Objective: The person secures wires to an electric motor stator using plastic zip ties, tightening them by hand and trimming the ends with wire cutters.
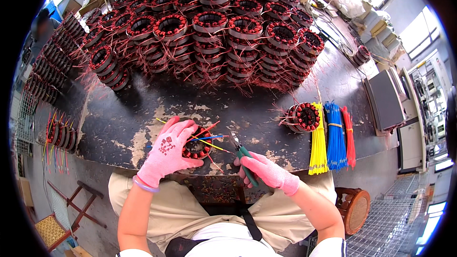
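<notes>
My left hand (pixel 166 153), in a pink glove, grips a motor stator (pixel 205 151) with red windings, which lies on the dark table near its front edge. A blue wire (pixel 213 137), a yellow wire (pixel 215 146) and a red wire (pixel 210 127) stick out across the stator. Just right of it, my right hand (pixel 267 172), also gloved in pink, is closed round green-handled pliers (pixel 244 153). Their metal jaws point up and away from me, beside the wire ends, and I cannot tell whether they touch one. Part of the stator is hidden under my left fingers.
Tall stacks of stators (pixel 209 38) fill the far side of the worn table (pixel 138 119). To the right stand a short stator stack (pixel 303 118) and bundles of yellow wires (pixel 318 147), blue wires (pixel 336 138) and red wires (pixel 349 135). Wired stators (pixel 62 134) sit at the left edge.
</notes>
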Demonstrator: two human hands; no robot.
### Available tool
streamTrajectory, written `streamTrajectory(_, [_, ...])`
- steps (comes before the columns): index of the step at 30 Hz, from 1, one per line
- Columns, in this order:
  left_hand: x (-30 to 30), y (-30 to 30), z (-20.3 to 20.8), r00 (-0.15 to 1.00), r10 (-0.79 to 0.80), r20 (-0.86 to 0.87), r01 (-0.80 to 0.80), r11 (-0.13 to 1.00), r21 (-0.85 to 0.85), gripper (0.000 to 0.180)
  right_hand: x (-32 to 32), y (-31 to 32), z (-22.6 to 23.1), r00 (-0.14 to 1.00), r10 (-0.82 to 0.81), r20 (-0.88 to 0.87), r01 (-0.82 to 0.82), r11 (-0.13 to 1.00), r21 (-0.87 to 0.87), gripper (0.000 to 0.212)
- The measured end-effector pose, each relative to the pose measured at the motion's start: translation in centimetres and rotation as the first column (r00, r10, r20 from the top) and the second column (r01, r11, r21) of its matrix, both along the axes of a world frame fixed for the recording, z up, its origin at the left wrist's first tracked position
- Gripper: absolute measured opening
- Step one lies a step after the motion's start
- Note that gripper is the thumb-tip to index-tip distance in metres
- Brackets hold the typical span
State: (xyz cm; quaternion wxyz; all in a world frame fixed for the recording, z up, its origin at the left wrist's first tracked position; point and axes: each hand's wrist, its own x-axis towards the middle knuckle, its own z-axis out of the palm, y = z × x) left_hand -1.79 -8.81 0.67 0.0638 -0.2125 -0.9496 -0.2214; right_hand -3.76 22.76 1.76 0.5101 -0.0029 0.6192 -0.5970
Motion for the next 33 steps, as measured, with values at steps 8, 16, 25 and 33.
streamTrajectory(8, [1.6, 2.0, 0.7, 0.964, 0.267, 0.019, -0.266, 0.963, -0.037, 0.108, 0.8, 2.5, -0.3, 0.962, -0.044, 0.270, 0.075, 0.992, -0.105, 0.053])
streamTrajectory(16, [1.3, 1.3, 0.8, 0.973, 0.200, 0.119, -0.192, 0.978, -0.078, 0.102, 0.2, 0.5, 0.1, 0.977, 0.091, 0.194, -0.082, 0.995, -0.057, 0.055])
streamTrajectory(25, [1.1, 0.7, 0.9, 0.978, 0.157, 0.137, -0.152, 0.987, -0.044, 0.103, 0.0, -0.9, 0.6, 1.000, 0.022, 0.012, -0.022, 1.000, 0.005, 0.045])
streamTrajectory(33, [3.0, 3.1, 0.1, 0.916, 0.402, 0.009, -0.399, 0.910, -0.113, 0.104, 0.5, 1.0, -0.6, 0.973, -0.047, 0.225, 0.074, 0.991, -0.110, 0.053])
